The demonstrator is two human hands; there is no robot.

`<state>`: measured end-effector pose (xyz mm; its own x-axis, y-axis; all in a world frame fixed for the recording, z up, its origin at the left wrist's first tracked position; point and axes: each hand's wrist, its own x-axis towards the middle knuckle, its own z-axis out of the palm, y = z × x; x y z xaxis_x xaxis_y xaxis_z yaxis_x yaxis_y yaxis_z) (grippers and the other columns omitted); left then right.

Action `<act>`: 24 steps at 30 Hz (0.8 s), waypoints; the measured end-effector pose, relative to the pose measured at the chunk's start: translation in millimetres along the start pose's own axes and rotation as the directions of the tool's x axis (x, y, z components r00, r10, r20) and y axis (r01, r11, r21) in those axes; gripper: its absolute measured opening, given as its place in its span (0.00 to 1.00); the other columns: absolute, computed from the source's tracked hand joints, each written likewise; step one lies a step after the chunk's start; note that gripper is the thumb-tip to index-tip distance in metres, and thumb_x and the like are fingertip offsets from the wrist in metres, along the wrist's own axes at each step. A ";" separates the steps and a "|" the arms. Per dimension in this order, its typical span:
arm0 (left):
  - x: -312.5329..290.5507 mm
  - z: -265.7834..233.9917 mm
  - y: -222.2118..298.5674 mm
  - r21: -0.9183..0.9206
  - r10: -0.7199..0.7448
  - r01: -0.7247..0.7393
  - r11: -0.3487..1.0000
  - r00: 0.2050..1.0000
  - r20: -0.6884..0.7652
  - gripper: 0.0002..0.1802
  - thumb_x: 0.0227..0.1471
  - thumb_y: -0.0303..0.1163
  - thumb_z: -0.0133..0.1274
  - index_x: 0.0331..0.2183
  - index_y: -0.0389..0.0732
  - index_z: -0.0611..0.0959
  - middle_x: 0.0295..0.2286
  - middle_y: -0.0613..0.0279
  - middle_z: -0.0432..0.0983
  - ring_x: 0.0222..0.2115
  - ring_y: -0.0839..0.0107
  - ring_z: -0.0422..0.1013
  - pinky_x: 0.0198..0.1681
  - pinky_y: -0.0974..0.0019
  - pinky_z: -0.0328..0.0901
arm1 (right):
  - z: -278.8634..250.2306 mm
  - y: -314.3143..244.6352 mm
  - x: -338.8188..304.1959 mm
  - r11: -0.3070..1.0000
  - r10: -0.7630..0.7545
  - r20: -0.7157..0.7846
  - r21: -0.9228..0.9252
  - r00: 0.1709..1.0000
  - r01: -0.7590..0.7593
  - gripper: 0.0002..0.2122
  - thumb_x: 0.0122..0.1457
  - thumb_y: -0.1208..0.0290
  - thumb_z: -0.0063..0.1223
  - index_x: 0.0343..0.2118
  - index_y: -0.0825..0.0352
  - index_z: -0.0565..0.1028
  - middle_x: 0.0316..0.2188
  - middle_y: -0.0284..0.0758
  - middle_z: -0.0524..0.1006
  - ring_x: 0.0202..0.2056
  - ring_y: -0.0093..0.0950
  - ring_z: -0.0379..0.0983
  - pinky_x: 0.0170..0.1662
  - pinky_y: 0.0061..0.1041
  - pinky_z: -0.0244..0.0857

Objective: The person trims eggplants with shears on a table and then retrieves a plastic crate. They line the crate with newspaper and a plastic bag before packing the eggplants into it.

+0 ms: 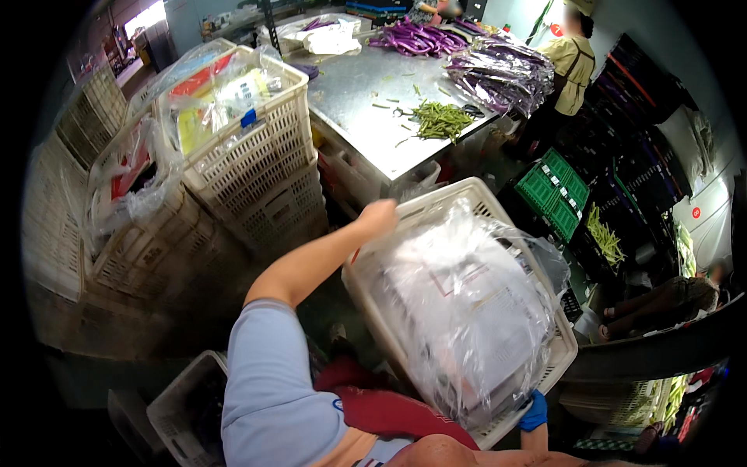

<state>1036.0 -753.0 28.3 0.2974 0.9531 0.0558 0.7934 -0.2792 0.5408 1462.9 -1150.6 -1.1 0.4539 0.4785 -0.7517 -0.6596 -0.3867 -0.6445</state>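
Observation:
Tilted in front of me is a white plastic crate (569,359), filled with clear plastic bags (467,303) that have white sheets or packets under them. My left hand (378,219), bare, is closed around the crate's rim at its far left corner. At the near right side, my right hand (534,412) wears a blue glove and grips the opposite rim; its fingers show only in part. Just beyond the crate is the corner of a metal table (350,93), with a pile of green beans (440,121) on it.
Stacked white crates (253,167) with bags and packets stand at the left. Bagged eggplants (502,74) and loose ones (420,37) cover the table's far end. A person (572,62) stands there. Green crates (552,194) and dark crates (642,163) line the right. Another crate (187,412) sits low left.

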 end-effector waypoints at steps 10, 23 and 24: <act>-36.2 -16.9 -86.4 -0.440 -0.221 -0.091 0.894 0.764 -0.606 0.14 0.45 0.40 0.42 0.30 0.41 0.75 0.28 0.56 0.71 0.31 0.63 0.67 0.31 0.65 0.60 | -16.6 11.6 -22.6 1.000 0.009 0.145 -0.002 0.989 -0.009 0.12 0.52 0.58 0.41 0.31 0.62 0.69 0.20 0.30 0.69 0.20 0.25 0.64 0.23 0.25 0.61; -73.2 107.9 -184.3 -0.780 -0.503 0.593 0.199 0.745 0.438 0.31 0.48 0.55 0.32 0.48 0.47 0.61 0.49 0.60 0.53 0.52 0.64 0.47 0.48 0.56 0.48 | -22.8 62.8 -39.8 0.999 -0.009 -0.099 -0.051 0.995 0.004 0.17 0.52 0.59 0.38 0.41 0.64 0.66 0.35 0.36 0.70 0.36 0.33 0.65 0.40 0.33 0.61; -59.4 118.2 -190.8 -0.831 -0.421 0.516 0.206 0.814 0.401 0.30 0.48 0.54 0.32 0.49 0.46 0.61 0.49 0.59 0.53 0.52 0.64 0.47 0.49 0.59 0.47 | -19.5 67.6 -42.5 0.999 -0.014 -0.141 -0.051 0.990 0.006 0.17 0.52 0.59 0.38 0.41 0.64 0.66 0.35 0.36 0.70 0.36 0.33 0.65 0.40 0.33 0.61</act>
<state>929.8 -770.1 -177.4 0.1205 0.8465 -0.5186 -0.1246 0.5312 0.8380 1410.7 -1212.4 -15.5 0.5426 0.3679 -0.7551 -0.6254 -0.4231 -0.6556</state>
